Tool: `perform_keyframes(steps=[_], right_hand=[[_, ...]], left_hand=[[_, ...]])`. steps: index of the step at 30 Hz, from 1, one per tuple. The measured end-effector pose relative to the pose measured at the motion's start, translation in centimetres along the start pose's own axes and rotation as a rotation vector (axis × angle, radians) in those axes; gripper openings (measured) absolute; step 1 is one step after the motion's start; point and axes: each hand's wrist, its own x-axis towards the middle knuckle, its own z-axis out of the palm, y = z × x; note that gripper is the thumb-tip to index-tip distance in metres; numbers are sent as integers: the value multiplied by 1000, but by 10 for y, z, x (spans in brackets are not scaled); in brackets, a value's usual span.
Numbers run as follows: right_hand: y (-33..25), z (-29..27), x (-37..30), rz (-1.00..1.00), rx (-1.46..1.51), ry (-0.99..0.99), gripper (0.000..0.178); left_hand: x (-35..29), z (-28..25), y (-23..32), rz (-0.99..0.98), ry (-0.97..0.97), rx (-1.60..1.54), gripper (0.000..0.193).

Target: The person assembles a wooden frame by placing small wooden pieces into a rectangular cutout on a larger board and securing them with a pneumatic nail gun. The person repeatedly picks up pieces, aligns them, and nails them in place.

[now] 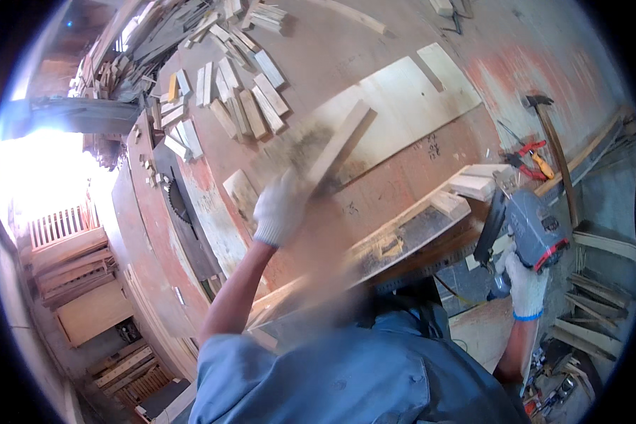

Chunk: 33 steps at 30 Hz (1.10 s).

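Observation:
My left hand (279, 208), in a white knit glove, is over the workbench (403, 191) at the near end of a pale wooden strip (340, 141). The hand is closed about that end, though motion blurs the fingers. The strip's far end lies over a wide light board (396, 106) with a dark stain. On the right, my gloved right hand (524, 283) grips a grey nail gun (533, 222) with red trim. The gun stands beside short wood blocks (466, 187) at the bench's near edge.
Several cut wood pieces (251, 106) lie across the far left. A saw blade (177, 201) protrudes from the bench at left. A hammer (552, 138), red-handled pliers (523, 159) and an orange screwdriver (542, 164) lie at right. Timber shelves (593, 318) stand lower right.

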Motion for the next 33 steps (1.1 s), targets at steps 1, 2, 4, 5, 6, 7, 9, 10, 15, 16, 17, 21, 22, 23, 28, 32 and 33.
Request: perform_keyframes(steps=[1,2,4,5,6,7,9,10,15,16,17,21,22,23,28,32,33], right_hand=[[2,2,-1,-50,61,16,14],[-3,4,-4,-10,74,30,13],[-15,8,-5,62,115,50,13],[-11,7,-2,6,94,16,13],[-10,7,-1,6,117,17,13],[-12,10,-1,5,139,16,14],[8,7,6,-86,145,-15,14],[14,2,8,-60,179,-44,14],[9,4,5,-107,197,-46,17],[9,5,5,-153,171,-46,14],[11,6,4,-202,145,-45,11],[31,1,14,-492,-103,-47,8],[36,0,15,-536,-152,-41,8],[39,-2,17,-588,-200,-36,8],[28,4,5,-426,-106,31,13],[36,6,2,-458,-204,122,19],[33,7,1,-432,-194,131,21]], left_hand=[[18,7,14,20,47,-34,41],[29,17,28,69,79,-37,44],[49,29,50,86,95,13,50],[56,39,54,51,73,62,53],[65,50,58,23,53,114,57],[75,61,47,24,56,137,57],[74,58,34,62,140,-104,53],[72,56,29,76,182,-224,51],[-9,-52,94,-94,-459,-843,49],[-27,-61,94,-105,-557,-877,50],[-49,-66,99,-92,-559,-844,50],[-95,-77,125,71,-543,-675,50],[-99,-71,123,131,-495,-614,49],[-101,-70,123,132,-491,-620,48],[-107,-65,137,68,-445,-620,46],[-120,-58,135,72,-438,-614,46],[-125,-53,131,99,-426,-617,46]])
